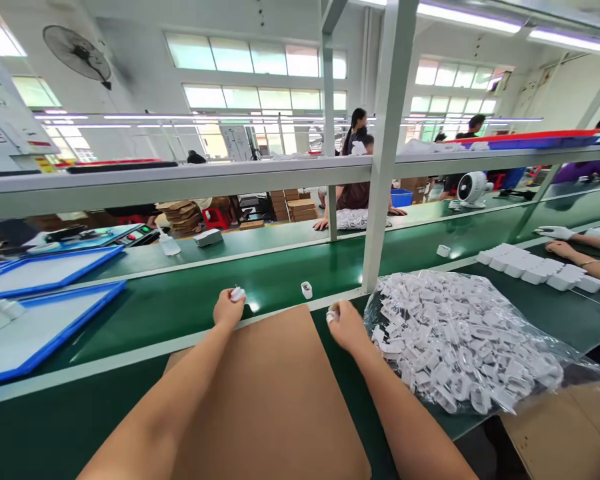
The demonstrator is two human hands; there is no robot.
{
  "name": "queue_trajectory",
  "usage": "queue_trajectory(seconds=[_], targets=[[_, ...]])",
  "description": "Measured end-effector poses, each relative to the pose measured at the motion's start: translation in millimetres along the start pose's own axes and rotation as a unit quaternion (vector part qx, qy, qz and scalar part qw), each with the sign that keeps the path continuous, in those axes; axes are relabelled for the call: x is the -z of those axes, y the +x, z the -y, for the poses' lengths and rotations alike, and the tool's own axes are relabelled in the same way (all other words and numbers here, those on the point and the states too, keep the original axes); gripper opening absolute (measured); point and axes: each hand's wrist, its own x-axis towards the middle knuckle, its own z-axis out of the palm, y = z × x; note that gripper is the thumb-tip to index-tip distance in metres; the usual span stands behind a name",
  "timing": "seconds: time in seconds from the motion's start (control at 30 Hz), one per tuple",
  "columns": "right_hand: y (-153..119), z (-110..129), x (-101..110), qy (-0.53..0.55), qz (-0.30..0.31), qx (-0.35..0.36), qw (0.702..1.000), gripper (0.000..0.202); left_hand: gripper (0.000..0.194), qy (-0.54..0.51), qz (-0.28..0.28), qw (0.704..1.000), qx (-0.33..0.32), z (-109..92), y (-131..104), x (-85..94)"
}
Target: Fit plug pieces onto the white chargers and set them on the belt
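My left hand (229,310) is closed around a small white plastic part (238,294), over the near edge of the green conveyor belt. My right hand (347,325) is curled shut on another small white part (331,316), mostly covered by the fingers. Between the hands, a white plastic housing (307,289) with a dark inside lies on the belt (275,273). A brown cardboard sheet (265,393) lies below my forearms. Right of my right hand, a clear plastic bag (460,333) is heaped with many white plastic pieces.
Blue-rimmed trays (75,320) stand at the left. A metal post (380,167) and shelf rail (180,187) rise ahead. White housings (535,263) sit in rows at right near another person's hands (563,240). A further white housing (443,251) lies on the belt.
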Motion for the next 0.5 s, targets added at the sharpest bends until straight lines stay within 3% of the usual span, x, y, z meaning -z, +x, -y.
queue_trajectory(seconds=[0.13, 0.23, 0.3, 0.33, 0.4, 0.5], targets=[[-11.3, 8.1, -26.6, 0.058, 0.084, 0.023, 0.995, 0.016, 0.057, 0.031, -0.033, 0.998, 0.038, 11.5, 0.9, -0.2], [-14.9, 9.7, -33.5, 0.064, 0.112, 0.027, 0.991, 0.018, 0.090, 0.061, -0.128, 0.989, 0.044, 10.3, -7.0, -4.1], [-15.6, 10.1, -34.8, 0.086, 0.124, 0.021, 0.988, 0.021, 0.094, 0.088, -0.198, 0.975, -0.038, 2.6, -14.1, -10.4], [-15.8, 10.0, -35.4, 0.102, 0.130, 0.021, 0.986, 0.021, 0.090, 0.097, -0.202, 0.969, -0.105, -3.0, -17.7, -15.3], [-16.5, 9.2, -36.9, 0.130, 0.141, 0.030, 0.981, 0.018, 0.078, 0.100, -0.132, 0.959, -0.229, -16.7, -24.1, -28.6], [-17.7, 6.5, -39.0, 0.115, 0.139, 0.055, 0.982, 0.019, 0.081, 0.087, 0.063, 0.957, -0.269, -38.5, -30.1, -55.6]])
